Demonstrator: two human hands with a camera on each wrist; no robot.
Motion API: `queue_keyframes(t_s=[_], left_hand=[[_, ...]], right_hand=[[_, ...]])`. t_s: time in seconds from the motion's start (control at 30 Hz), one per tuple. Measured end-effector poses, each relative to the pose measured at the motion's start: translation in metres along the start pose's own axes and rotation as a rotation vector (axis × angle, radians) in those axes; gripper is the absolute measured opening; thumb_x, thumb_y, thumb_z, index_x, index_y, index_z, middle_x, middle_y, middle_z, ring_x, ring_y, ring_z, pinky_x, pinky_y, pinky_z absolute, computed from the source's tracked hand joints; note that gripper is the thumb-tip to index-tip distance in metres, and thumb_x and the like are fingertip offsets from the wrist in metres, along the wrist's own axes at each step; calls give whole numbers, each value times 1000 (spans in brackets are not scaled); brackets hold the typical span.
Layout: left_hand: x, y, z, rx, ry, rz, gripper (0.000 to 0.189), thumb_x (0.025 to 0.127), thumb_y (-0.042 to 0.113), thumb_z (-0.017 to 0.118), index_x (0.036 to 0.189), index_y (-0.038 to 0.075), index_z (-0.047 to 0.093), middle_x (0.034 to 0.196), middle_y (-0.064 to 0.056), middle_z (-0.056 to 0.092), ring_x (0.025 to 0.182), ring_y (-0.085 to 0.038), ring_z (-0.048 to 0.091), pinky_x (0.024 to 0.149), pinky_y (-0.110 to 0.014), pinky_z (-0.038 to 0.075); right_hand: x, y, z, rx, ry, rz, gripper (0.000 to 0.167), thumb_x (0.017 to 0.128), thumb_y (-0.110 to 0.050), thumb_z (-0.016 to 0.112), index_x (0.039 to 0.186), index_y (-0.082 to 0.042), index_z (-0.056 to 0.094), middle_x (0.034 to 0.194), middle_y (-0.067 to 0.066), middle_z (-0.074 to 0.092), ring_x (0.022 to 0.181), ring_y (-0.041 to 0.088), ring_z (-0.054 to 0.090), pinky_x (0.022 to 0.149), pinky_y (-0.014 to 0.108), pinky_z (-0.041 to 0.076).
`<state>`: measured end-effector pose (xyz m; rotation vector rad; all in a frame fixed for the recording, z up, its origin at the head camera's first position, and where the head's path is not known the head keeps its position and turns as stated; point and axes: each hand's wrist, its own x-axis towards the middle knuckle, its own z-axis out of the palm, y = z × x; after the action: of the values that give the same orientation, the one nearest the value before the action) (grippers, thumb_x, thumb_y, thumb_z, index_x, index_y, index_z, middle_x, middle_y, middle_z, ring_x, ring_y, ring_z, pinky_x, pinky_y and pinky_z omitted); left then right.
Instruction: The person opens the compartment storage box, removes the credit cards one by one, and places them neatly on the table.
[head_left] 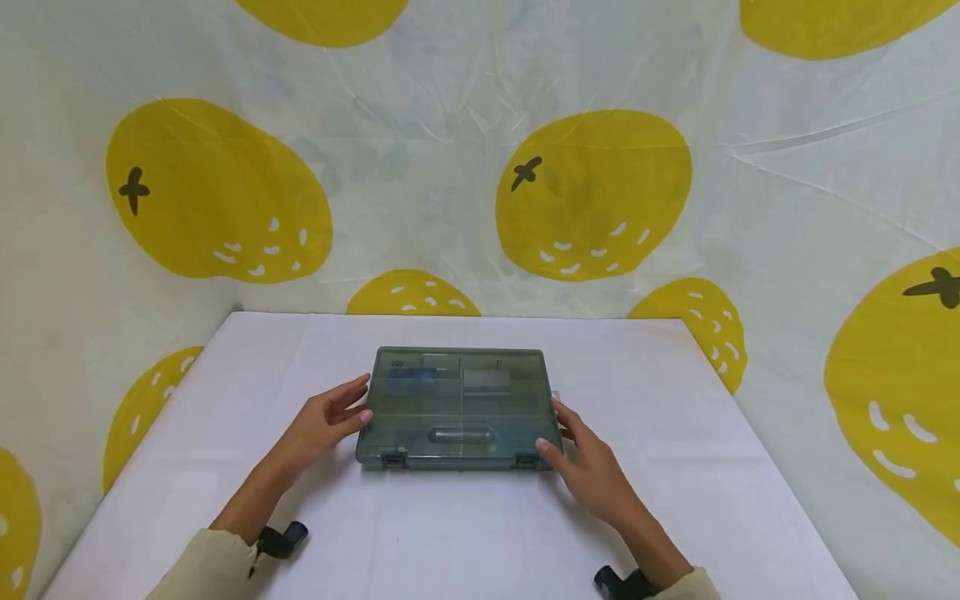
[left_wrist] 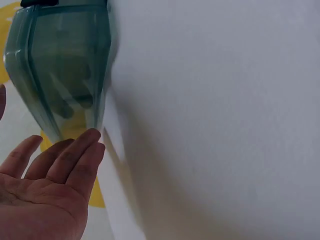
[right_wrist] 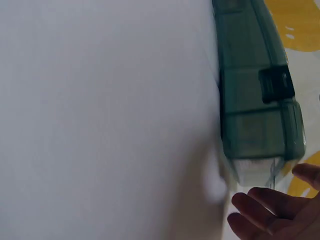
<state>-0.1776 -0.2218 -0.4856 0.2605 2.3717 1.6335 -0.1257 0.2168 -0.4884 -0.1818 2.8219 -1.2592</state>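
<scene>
A translucent dark green plastic storage case (head_left: 461, 412) with a closed lid lies flat on the white table. Through the lid I make out dividers, a blue shape on the left and a pale rectangular one near the middle. Two latches run along its front edge; one latch (right_wrist: 276, 84) appears in the right wrist view. My left hand (head_left: 324, 423) is at the case's left side, fingers extended and thumb tip by the edge. On the opposite side, my right hand (head_left: 592, 467) has its thumb at the front right corner and loosely bent fingers along the side. Exact contact is unclear.
The white-covered table (head_left: 465, 533) reaches back to a pale curtain (head_left: 427, 183) printed with large yellow fruit. Each wrist wears a small black device, such as the left one (head_left: 282, 540). A small clear piece (head_left: 556, 395) shows beside the case's right edge.
</scene>
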Motion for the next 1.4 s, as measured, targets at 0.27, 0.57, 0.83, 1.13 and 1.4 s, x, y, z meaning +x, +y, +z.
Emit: queue_keyframes(t_s=[0.27, 0.57, 0.83, 1.13, 1.4], left_hand=[[3, -1, 7, -31, -21, -4, 84, 102, 28, 75, 170, 21, 27, 174, -18, 29, 152, -45, 44, 117, -48, 49], [2, -3, 8, -40, -47, 14, 84, 103, 27, 73, 171, 19, 26, 177, -17, 21, 154, -47, 40, 118, -49, 47], [2, -6, 9, -51, -39, 4, 80, 104, 24, 71, 170, 24, 26, 178, -12, 19, 155, -45, 38, 120, -49, 43], [2, -6, 10, -27, -26, 0, 79, 104, 27, 71, 170, 23, 27, 178, -6, 19, 153, -46, 40, 121, -52, 41], [3, -6, 11, -8, -25, 1, 81, 104, 27, 71, 170, 22, 25, 178, -4, 19, 153, -43, 41, 119, -45, 43]], right_hand=[[-2, -7, 11, 51, -2, 51, 84, 101, -56, 69, 170, -33, 26, 170, 18, 40, 141, 46, 58, 116, 64, 48], [1, -6, 16, 67, 1, 42, 86, 101, -49, 72, 170, -30, 25, 173, 17, 34, 153, 43, 44, 119, 60, 47], [2, -7, 14, 107, -5, 25, 89, 99, -41, 76, 171, -26, 26, 174, 13, 31, 156, 40, 38, 120, 58, 44], [5, -5, 12, 193, -20, 64, 91, 96, -32, 81, 170, -27, 28, 175, 11, 30, 154, 42, 40, 121, 58, 44], [1, -2, 11, 194, -40, 58, 100, 91, -32, 86, 171, -30, 25, 175, 11, 28, 156, 42, 36, 126, 60, 36]])
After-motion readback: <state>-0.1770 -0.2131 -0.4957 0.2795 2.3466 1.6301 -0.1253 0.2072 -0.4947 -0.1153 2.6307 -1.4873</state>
